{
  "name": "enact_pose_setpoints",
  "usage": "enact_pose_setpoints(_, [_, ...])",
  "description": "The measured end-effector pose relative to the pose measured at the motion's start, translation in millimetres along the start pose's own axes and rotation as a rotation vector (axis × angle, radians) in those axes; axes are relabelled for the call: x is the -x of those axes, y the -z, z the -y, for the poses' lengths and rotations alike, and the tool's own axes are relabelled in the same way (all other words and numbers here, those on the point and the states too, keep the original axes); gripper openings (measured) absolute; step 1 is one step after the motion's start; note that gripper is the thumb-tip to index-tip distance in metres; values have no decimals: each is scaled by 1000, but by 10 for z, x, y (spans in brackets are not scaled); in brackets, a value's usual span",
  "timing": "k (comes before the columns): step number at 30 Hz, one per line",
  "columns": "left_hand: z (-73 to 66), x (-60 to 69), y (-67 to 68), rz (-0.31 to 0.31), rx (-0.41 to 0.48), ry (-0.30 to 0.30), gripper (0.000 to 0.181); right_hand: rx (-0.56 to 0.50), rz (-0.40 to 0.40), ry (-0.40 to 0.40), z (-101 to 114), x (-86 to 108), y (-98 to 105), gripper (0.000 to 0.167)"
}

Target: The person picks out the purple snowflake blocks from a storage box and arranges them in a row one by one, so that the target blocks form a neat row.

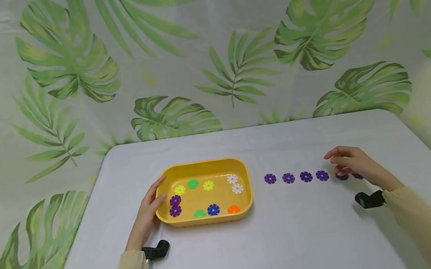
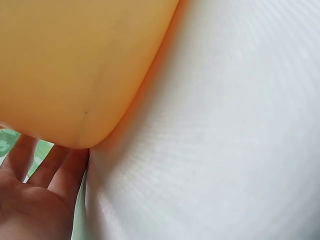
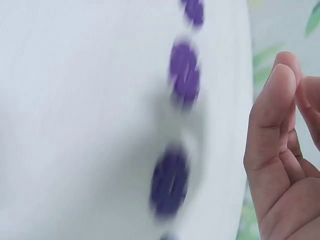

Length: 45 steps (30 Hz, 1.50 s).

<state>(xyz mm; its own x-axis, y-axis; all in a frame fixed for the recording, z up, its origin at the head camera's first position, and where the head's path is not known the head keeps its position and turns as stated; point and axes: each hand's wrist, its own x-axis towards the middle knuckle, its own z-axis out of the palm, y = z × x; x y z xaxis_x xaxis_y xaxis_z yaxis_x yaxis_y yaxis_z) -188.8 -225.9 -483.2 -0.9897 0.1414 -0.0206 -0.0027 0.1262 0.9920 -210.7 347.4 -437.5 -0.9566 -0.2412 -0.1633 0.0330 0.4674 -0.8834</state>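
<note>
On the left of the table stands a yellow tray (image 1: 208, 221) with several flower-shaped discs in it: purple, green, yellow, white, blue and orange. My left hand (image 1: 144, 218) holds the tray's left side, thumb over the rim; in the left wrist view its fingers (image 2: 75, 165) lie against the tray's outer wall (image 2: 75, 75). To the right of the tray runs a row of several purple discs (image 1: 288, 178). Above the right end of this row is my right hand (image 1: 358, 167), fingers loosely bent, nothing seen between them. The right wrist view shows that hand (image 3: 280, 160) beside purple discs (image 3: 184, 74).
The white tabletop (image 1: 267, 248) extends around the tray and the row of discs. Behind it hangs a cloth with a green leaf print (image 1: 239, 69). A black wrist camera (image 1: 157, 250) is strapped to the left wrist, another (image 1: 370, 200) to the right.
</note>
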Motion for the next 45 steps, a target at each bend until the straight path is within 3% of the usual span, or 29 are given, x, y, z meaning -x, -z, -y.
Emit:
enact_pose_setpoints(9, [-18,-6,-12,11,25,7,50,-119,174,77,644,-413,-794,37])
enact_pose_setpoints(16, [-224,73,-59,37,41,-5,52,-185,324,100,1193,-693,-1444,31])
enact_pose_setpoints(22, [-101,22,-33,15,25,4,50,-217,460,124,1515,-857,-1987,29])
enact_pose_setpoints(25, [-30,-5,-20,7,8,-4,50,-216,515,123,1605,-931,-2215,32])
enact_pose_setpoints(31, [-40,-1,-22,1,-2,-3,50,-176,566,79,1706,-1103,-2541,36])
enact_pose_setpoints(45, [-10,-4,-10,4,9,-14,51,-107,619,-17,1825,-1345,-3056,27])
